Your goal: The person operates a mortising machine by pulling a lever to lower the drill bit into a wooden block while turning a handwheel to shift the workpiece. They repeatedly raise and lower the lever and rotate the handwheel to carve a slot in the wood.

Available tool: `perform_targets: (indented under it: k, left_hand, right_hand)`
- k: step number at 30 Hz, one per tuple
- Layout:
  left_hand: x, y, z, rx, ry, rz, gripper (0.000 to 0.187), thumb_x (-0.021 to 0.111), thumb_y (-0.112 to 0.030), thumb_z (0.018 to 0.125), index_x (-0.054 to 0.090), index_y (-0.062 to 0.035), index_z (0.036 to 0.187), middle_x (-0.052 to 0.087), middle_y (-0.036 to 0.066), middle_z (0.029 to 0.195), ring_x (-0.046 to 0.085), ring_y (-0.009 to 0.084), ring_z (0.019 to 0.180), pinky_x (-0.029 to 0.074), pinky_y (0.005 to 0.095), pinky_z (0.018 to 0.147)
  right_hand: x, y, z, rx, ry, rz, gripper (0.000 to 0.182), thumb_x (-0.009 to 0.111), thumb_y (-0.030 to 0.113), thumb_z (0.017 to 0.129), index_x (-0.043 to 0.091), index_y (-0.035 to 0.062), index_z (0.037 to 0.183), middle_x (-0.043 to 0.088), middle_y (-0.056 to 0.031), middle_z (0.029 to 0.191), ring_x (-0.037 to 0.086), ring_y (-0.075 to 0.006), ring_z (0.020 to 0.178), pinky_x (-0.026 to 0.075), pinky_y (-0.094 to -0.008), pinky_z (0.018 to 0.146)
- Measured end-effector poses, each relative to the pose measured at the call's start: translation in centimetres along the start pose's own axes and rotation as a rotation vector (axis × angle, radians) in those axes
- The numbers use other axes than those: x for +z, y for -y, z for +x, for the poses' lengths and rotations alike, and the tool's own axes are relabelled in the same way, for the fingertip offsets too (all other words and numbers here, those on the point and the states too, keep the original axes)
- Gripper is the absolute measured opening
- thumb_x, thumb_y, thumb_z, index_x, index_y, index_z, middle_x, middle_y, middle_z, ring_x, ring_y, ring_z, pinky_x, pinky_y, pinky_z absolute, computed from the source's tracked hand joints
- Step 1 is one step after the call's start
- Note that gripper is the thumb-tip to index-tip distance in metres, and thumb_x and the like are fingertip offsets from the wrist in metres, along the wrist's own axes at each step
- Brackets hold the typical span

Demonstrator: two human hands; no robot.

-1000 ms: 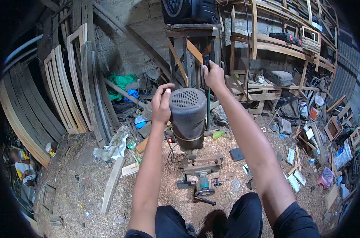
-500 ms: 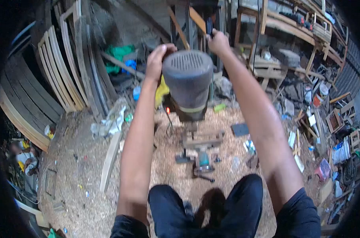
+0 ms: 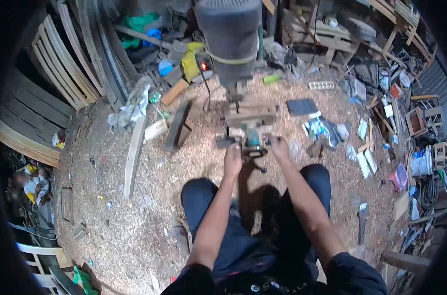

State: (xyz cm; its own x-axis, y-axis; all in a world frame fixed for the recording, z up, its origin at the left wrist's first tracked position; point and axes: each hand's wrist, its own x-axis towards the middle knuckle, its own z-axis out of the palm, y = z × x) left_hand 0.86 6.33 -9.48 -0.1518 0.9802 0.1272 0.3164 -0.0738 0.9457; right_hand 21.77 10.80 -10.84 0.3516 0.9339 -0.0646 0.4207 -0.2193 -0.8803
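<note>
A green router (image 3: 253, 138) with a round metal base and dark side handles is on the floor just in front of my knees. My left hand (image 3: 232, 161) closes around its left handle. On the other side, my right hand (image 3: 279, 148) has its fingers wrapped at the right knob. Directly behind the router is a worn metal vise-like base (image 3: 250, 114). Above that rises a large grey cylindrical motor housing (image 3: 228, 39) with a pale band, its vented top cut off by the frame edge. My fingertips are partly hidden.
Sawdust covers the floor (image 3: 135, 231). Left of the router lie a dark wooden piece (image 3: 178, 125) and a long curved slat (image 3: 135, 162). A dark flat pad (image 3: 302, 106) lies to the right. Boards (image 3: 61, 59) lean at left; a person (image 3: 35, 187) is at far left.
Both hands have come down from beside the top of the motor housing to the router's handles. The view has tilted down, showing more floor and scraps.
</note>
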Motion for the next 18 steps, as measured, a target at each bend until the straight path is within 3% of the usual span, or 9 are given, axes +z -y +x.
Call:
perform_targets:
  k: [3, 4, 6, 7, 10, 13, 16, 17, 18]
  left_hand:
    - [1.7, 2.1, -1.1, 0.01, 0.164, 0.054, 0.038, 0.04, -0.03, 0.105, 0.055, -0.0007, 0.124, 0.063, 0.021, 0.115, 0.058, 0.0308, 0.113, 0.042, 0.0374, 0.099]
    - [2.1, 2.0, -1.3, 0.025, 0.159, -0.012, 0.036, 0.04, -0.031, 0.104, 0.055, -0.0021, 0.121, 0.06, 0.024, 0.117, 0.058, 0.039, 0.111, 0.043, 0.0416, 0.096]
    - [2.4, 2.1, -1.1, -0.08, 0.188, -0.083, 0.039, 0.04, -0.033, 0.104, 0.055, -0.0017, 0.12, 0.059, 0.025, 0.116, 0.057, 0.041, 0.11, 0.043, 0.0441, 0.096]
    - [2.6, 1.8, -0.9, -0.132, 0.171, 0.065, 0.044, 0.037, -0.038, 0.104, 0.054, -0.0011, 0.121, 0.059, 0.026, 0.115, 0.055, 0.043, 0.11, 0.042, 0.0461, 0.096]
    - [2.6, 1.5, -0.2, -0.23, 0.248, 0.096, 0.045, 0.037, -0.037, 0.105, 0.052, 0.0006, 0.124, 0.056, 0.025, 0.122, 0.053, 0.0359, 0.116, 0.037, 0.0401, 0.103]
    - [2.8, 1.4, 0.2, -0.268, 0.243, 0.073, 0.052, 0.036, -0.046, 0.103, 0.05, -0.0008, 0.126, 0.054, 0.03, 0.126, 0.05, 0.0436, 0.121, 0.037, 0.0445, 0.103]
    - [3.6, 1.8, 0.2, -0.176, 0.147, 0.009, 0.057, 0.036, -0.051, 0.101, 0.048, -0.0002, 0.125, 0.054, 0.032, 0.125, 0.049, 0.0467, 0.121, 0.036, 0.0465, 0.103]
    - [2.8, 0.9, 0.5, -0.34, 0.273, 0.088, 0.056, 0.036, -0.051, 0.101, 0.048, 0.0007, 0.121, 0.055, 0.033, 0.121, 0.05, 0.0481, 0.118, 0.037, 0.0473, 0.102]
    - [3.1, 2.0, 0.4, -0.234, 0.224, 0.097, 0.055, 0.037, -0.051, 0.101, 0.047, 0.001, 0.117, 0.055, 0.034, 0.118, 0.05, 0.0497, 0.115, 0.037, 0.0482, 0.099]
  right_hand:
    - [2.1, 0.1, -4.2, -0.181, 0.091, -0.069, 0.048, 0.046, 0.038, 0.101, 0.059, -0.0051, 0.116, 0.063, -0.032, 0.105, 0.061, -0.0447, 0.104, 0.046, -0.0459, 0.092]
    - [2.8, -0.6, -5.2, -0.205, 0.078, -0.087, 0.048, 0.044, 0.038, 0.102, 0.057, -0.0049, 0.118, 0.061, -0.0324, 0.109, 0.059, -0.045, 0.107, 0.045, -0.0459, 0.093]
    - [3.2, -2.4, -5.2, -0.096, 0.146, 0.056, 0.049, 0.044, 0.041, 0.102, 0.057, -0.004, 0.118, 0.061, -0.0292, 0.111, 0.059, -0.0403, 0.108, 0.045, -0.0431, 0.093]
    - [3.2, -3.2, -4.8, -0.039, 0.2, 0.107, 0.05, 0.044, 0.041, 0.102, 0.057, -0.004, 0.118, 0.062, -0.0276, 0.109, 0.059, -0.0385, 0.107, 0.045, -0.0422, 0.093]
    - [3.1, -3.0, -4.0, 0.06, 0.27, 0.241, 0.056, 0.039, 0.048, 0.103, 0.057, -0.0028, 0.118, 0.063, -0.0202, 0.107, 0.059, -0.0269, 0.104, 0.045, -0.0376, 0.091]
    - [2.3, -1.5, -4.6, 0.29, 0.344, 0.404, 0.064, 0.029, 0.054, 0.103, 0.063, 0.0008, 0.114, 0.065, -0.0176, 0.104, 0.061, -0.0221, 0.099, 0.047, -0.0372, 0.086]
    - [5.2, -11.9, -2.3, 0.465, 0.174, 0.301, 0.064, 0.03, 0.053, 0.103, 0.065, -0.0001, 0.112, 0.067, -0.0185, 0.098, 0.062, -0.0241, 0.095, 0.048, -0.0392, 0.083]
    - [3.3, -9.5, -3.4, 0.563, 0.218, 0.169, 0.063, 0.036, 0.051, 0.102, 0.064, -0.0042, 0.113, 0.068, -0.0187, 0.092, 0.064, -0.0268, 0.088, 0.049, -0.0405, 0.082]
    - [4.0, -11.4, -3.2, 0.546, 0.15, 0.122, 0.063, 0.04, 0.052, 0.1, 0.064, -0.0056, 0.112, 0.068, -0.0199, 0.094, 0.064, -0.0284, 0.088, 0.049, -0.0408, 0.082]
